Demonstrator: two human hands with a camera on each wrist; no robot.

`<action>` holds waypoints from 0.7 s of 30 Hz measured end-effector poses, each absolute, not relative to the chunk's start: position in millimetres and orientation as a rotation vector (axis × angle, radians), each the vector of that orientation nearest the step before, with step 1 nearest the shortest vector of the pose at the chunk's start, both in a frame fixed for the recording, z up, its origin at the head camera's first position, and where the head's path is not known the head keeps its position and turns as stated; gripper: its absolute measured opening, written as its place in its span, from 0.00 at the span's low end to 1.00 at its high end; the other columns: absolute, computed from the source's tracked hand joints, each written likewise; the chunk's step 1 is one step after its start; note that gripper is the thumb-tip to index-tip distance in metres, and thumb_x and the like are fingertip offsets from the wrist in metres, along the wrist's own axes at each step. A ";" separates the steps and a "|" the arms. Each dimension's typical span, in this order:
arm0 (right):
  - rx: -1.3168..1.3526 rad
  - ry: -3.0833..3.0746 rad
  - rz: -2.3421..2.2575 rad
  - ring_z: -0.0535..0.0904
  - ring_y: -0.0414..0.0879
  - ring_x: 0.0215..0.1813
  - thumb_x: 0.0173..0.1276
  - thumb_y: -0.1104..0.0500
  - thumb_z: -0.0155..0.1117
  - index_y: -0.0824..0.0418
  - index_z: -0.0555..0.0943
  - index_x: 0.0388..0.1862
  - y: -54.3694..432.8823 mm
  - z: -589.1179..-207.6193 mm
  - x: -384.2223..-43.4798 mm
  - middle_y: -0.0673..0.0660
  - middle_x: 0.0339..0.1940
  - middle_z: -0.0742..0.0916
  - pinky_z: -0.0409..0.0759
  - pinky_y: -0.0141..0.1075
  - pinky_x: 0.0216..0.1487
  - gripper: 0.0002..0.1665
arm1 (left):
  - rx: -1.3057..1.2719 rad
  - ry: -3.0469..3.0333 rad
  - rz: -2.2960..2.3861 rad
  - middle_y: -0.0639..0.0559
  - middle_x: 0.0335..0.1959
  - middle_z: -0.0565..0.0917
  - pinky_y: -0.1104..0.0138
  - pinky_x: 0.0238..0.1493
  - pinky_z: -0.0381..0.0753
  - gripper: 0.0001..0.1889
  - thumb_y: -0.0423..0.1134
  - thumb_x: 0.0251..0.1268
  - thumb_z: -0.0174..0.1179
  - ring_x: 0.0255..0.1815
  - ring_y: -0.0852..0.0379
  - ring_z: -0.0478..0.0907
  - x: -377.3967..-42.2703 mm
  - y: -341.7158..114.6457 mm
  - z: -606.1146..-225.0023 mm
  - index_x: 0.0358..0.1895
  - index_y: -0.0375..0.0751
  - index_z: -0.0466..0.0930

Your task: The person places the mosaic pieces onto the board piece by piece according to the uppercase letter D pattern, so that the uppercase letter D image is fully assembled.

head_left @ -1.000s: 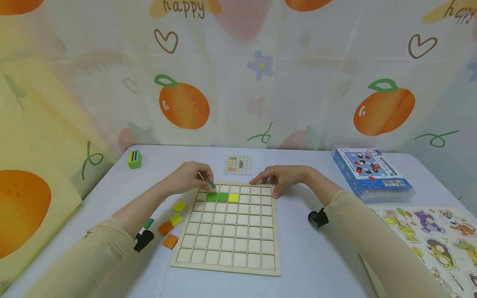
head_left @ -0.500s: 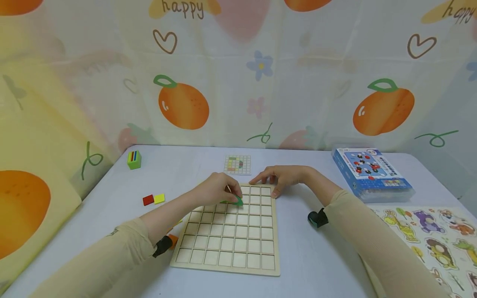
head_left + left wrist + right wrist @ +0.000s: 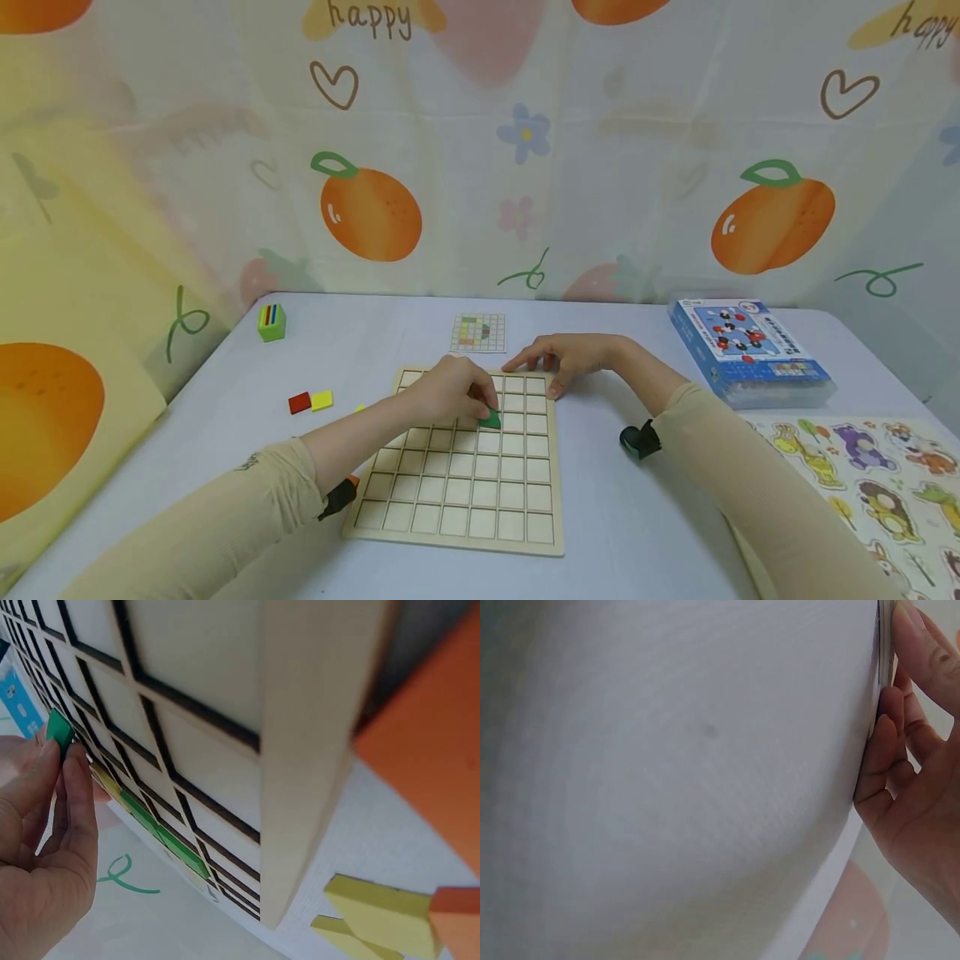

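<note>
Over the wooden grid board (image 3: 457, 542), my left hand (image 3: 453, 392) pinches a dark green tile (image 3: 491, 420) between thumb and fingers. The left wrist view shows the tile (image 3: 59, 729) tilted against the cells. My right hand (image 3: 572, 358) holds the board's far right corner, thumb at the right side and index finger at the far edge. In the left wrist view, light green tiles (image 3: 178, 850) and a yellow tile (image 3: 107, 782) fill cells along one row; my left hand covers them in the head view.
A red tile (image 3: 299, 403) and a yellow tile (image 3: 322, 401) lie left of the board. Orange (image 3: 431, 735) and yellow (image 3: 382, 911) tiles sit beside its edge. Behind stands a small pattern card (image 3: 477, 332). A blue box (image 3: 742, 342), sticker sheet (image 3: 862, 475) and green block (image 3: 272, 322) are farther out.
My left hand has carried the dark green tile from the board's far left corner rightward and slightly nearer, to a cell around mid-board. My right hand stays at the corner.
</note>
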State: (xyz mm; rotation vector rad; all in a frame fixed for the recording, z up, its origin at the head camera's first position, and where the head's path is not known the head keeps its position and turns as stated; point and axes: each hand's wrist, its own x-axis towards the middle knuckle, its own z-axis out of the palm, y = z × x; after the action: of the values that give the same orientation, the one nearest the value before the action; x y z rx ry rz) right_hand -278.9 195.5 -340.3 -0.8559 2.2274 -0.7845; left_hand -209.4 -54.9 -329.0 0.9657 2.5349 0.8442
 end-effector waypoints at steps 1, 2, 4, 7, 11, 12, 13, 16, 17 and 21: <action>-0.853 2.229 -0.783 0.69 0.51 0.53 0.53 0.60 0.77 0.52 0.72 0.71 195.5 -340.1 -278.9 0.61 0.61 0.76 0.69 0.39 0.53 0.45 | 0.967 2.538 0.848 0.49 0.30 0.89 0.75 0.39 0.79 0.02 0.30 0.56 0.69 0.30 0.65 0.80 -209.0 -54.7 -329.4 0.31 0.36 0.85; -0.851 2.229 -0.784 0.69 0.51 0.53 0.52 0.60 0.77 0.52 0.72 0.71 195.5 -340.1 -278.8 0.61 0.61 0.75 0.69 0.39 0.53 0.45 | 0.968 2.541 0.851 0.49 0.29 0.89 0.75 0.38 0.79 0.02 0.30 0.56 0.69 0.29 0.65 0.80 -208.5 -54.3 -329.7 0.30 0.36 0.85; -0.848 2.232 -0.784 0.69 0.51 0.53 0.52 0.61 0.77 0.53 0.72 0.71 195.5 -340.1 -278.7 0.61 0.61 0.75 0.69 0.39 0.53 0.45 | 0.971 2.553 0.852 0.49 0.29 0.88 0.75 0.37 0.79 0.04 0.29 0.55 0.70 0.28 0.65 0.79 -208.3 -53.9 -330.4 0.29 0.37 0.84; -0.842 2.239 -0.781 0.69 0.51 0.53 0.52 0.60 0.77 0.52 0.73 0.71 195.4 -340.3 -278.2 0.61 0.61 0.75 0.68 0.39 0.53 0.44 | 0.972 2.566 0.834 0.50 0.28 0.88 0.75 0.36 0.78 0.05 0.30 0.54 0.70 0.27 0.65 0.78 -207.8 -53.3 -330.5 0.27 0.38 0.83; -0.833 2.252 -0.769 0.69 0.50 0.54 0.53 0.60 0.77 0.51 0.73 0.70 195.0 -340.9 -277.9 0.61 0.60 0.76 0.68 0.39 0.54 0.44 | 0.980 2.575 0.806 0.51 0.28 0.88 0.76 0.36 0.78 0.05 0.30 0.54 0.70 0.27 0.66 0.78 -207.6 -53.2 -331.6 0.26 0.39 0.84; -0.832 2.254 -0.767 0.69 0.50 0.54 0.53 0.59 0.77 0.51 0.73 0.70 195.0 -340.8 -277.8 0.61 0.60 0.76 0.69 0.39 0.54 0.44 | 0.980 2.578 0.799 0.51 0.28 0.89 0.76 0.36 0.78 0.05 0.30 0.54 0.70 0.27 0.67 0.79 -207.5 -53.3 -331.9 0.25 0.39 0.84; -0.833 2.256 -0.766 0.69 0.51 0.54 0.53 0.59 0.78 0.51 0.73 0.70 194.9 -340.9 -277.8 0.61 0.60 0.76 0.69 0.39 0.54 0.44 | 0.976 2.578 0.799 0.51 0.28 0.89 0.76 0.36 0.78 0.05 0.30 0.55 0.70 0.28 0.67 0.79 -207.4 -53.4 -332.2 0.25 0.39 0.84; -0.836 2.254 -0.764 0.69 0.51 0.54 0.53 0.59 0.77 0.51 0.73 0.70 194.9 -340.1 -277.6 0.61 0.60 0.76 0.69 0.39 0.54 0.44 | 0.975 2.587 0.787 0.51 0.29 0.89 0.75 0.37 0.79 0.05 0.31 0.55 0.70 0.28 0.67 0.80 -207.4 -53.4 -332.6 0.26 0.40 0.84; -0.841 2.251 -0.765 0.69 0.51 0.54 0.53 0.60 0.77 0.51 0.73 0.70 194.9 -339.9 -277.5 0.61 0.60 0.76 0.69 0.39 0.54 0.44 | 0.978 2.590 0.780 0.51 0.29 0.89 0.75 0.37 0.79 0.04 0.31 0.55 0.70 0.28 0.67 0.80 -207.4 -53.3 -332.6 0.26 0.40 0.85; -0.862 2.236 -0.776 0.69 0.51 0.54 0.53 0.61 0.77 0.53 0.72 0.71 195.1 -339.5 -277.9 0.62 0.61 0.76 0.69 0.39 0.54 0.44 | 1.004 2.602 0.751 0.52 0.29 0.89 0.75 0.37 0.78 0.04 0.31 0.55 0.70 0.28 0.66 0.79 -207.8 -52.6 -332.0 0.25 0.40 0.85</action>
State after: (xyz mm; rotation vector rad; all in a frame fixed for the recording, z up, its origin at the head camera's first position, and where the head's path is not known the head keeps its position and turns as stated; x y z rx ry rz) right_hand -277.9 195.1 -339.5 -0.8622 2.2360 -0.7760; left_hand -207.8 -52.6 -332.0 1.0042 2.6024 0.7509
